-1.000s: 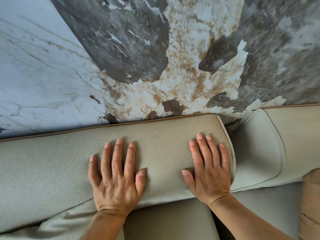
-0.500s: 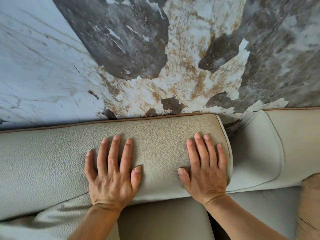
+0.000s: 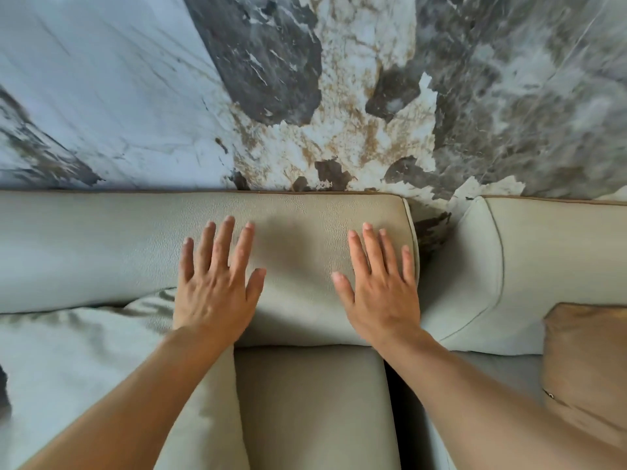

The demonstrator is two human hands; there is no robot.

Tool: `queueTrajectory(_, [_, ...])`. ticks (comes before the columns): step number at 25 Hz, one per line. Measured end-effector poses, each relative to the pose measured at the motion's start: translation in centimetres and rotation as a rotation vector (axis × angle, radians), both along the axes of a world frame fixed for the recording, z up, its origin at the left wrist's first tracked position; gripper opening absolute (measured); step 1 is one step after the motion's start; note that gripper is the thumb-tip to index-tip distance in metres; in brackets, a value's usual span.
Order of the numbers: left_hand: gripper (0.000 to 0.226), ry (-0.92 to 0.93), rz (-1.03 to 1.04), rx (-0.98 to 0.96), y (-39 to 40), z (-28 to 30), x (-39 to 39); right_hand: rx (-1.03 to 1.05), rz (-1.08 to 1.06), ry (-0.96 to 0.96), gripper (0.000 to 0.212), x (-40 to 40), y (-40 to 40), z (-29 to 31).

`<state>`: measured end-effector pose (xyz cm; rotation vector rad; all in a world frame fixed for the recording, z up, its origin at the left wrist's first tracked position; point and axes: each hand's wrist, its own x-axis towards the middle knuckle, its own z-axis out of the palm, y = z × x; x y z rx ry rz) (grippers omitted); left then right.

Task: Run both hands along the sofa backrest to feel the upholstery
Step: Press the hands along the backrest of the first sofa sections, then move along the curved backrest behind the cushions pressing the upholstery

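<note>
Seat cushion point(image 3: 312, 401) nearest, between my forearms. Left hand point(image 3: 217, 286) and right hand point(image 3: 380, 293), both flat, fingers spread, holding nothing, on the pebbled sofa backrest point(image 3: 298, 252). Both sit lower than a second ago, so the stroke is underway. Marble wall point(image 3: 339, 96) behind.

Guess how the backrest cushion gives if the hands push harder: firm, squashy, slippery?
Backrest cushion probably gives softly: its edges look rounded and puffy. The pebbled grain likely grips, so the left hand and right hand, both lying flat, should drag rather than slide. It probably stays put, wedged against the wall.
</note>
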<state>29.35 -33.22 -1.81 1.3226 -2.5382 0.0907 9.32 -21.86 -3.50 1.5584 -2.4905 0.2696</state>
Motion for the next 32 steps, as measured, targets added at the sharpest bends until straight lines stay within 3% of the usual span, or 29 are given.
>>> queueTrajectory(6, [0.065,-0.046,-0.013,0.008,4.7,5.6,4.5,0.032,-0.004,0.009,0.064,2.6,5.4,4.8])
queueTrajectory(13, [0.065,-0.068,-0.053,-0.103,8.9,16.1,13.5,-0.001,-0.078,0.028,0.067,10.4,12.8,15.4])
queueTrajectory(22, [0.067,0.069,-0.077,-0.089,18.4,30.8,29.4,-0.175,-0.191,0.062,0.066,28.0,22.5,31.3])
queueTrajectory(32, [0.063,0.120,0.063,-0.174,25.8,38.4,41.6,-0.237,-0.066,0.090,0.069,38.6,27.2,39.8])
